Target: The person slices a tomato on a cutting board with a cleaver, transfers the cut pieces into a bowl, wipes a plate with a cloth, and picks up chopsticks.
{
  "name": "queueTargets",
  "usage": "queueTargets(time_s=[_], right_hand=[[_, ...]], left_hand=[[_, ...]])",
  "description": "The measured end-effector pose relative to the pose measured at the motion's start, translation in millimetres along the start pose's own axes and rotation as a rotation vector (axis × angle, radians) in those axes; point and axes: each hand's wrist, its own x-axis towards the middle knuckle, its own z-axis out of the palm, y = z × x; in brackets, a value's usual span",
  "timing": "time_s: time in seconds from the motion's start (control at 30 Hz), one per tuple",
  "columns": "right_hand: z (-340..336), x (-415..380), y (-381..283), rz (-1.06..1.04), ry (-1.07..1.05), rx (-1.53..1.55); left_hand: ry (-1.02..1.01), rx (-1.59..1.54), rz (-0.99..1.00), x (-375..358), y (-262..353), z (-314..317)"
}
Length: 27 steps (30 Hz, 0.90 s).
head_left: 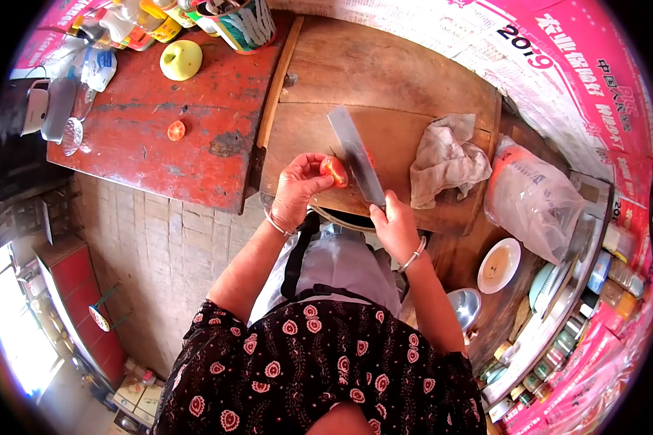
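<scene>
My left hand (300,186) holds a cut tomato (334,172) between thumb and fingers, its red inner face showing, over the front part of the wooden board (370,72). My right hand (397,226) grips the handle of a broad cleaver (357,156), whose blade points away and to the left, just right of the tomato. A bit of red shows behind the blade's right edge, mostly hidden. Right of the cleaver lies a crumpled cloth (448,161). On the red table (218,101) to the left sits a small tomato piece (176,130).
A yellow-green fruit (181,60), bottles (156,22) and a tin (243,25) stand at the back left. Right of the board are a plastic bag (535,199), a white bowl (499,266) and a metal bowl (464,308). Jars line the far right shelf.
</scene>
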Motion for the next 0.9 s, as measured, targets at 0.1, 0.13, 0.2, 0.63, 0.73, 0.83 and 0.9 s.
queueTargets(time_s=[0.1, 0.13, 0.2, 0.63, 0.73, 0.83, 0.9], right_hand=[[-8.7, -6.3, -2.6, 0.083, -0.011, 0.206], [-11.3, -7.9, -4.9, 0.114, -0.012, 0.289], [-23.8, -10.8, -31.2, 0.218, -0.067, 0.549], [-40.5, -33.5, -56.5, 0.354, -0.097, 0.988], [-40.6, -35.2, -55.7, 0.350, -0.104, 0.972], [-41.4, -36.0, -54.9, 0.351, -0.118, 0.971], [-42.2, -36.7, -54.8, 0.347, -0.120, 0.969]], left_hand=[[-0.081, -0.109, 0.012, -2.5, 7.7, -0.1], [-0.109, -0.111, 0.014, -2.1, 7.1, -0.7], [-0.165, -0.116, 0.026, -0.6, 6.6, -2.0], [-0.272, -0.419, 0.067, -0.7, 13.8, 10.2], [-0.243, -0.425, 0.006, -1.7, 19.2, 14.1], [-0.240, -0.429, 0.028, -5.3, 23.6, 18.8], [-0.274, -0.437, 0.017, -2.3, 17.2, 13.4]])
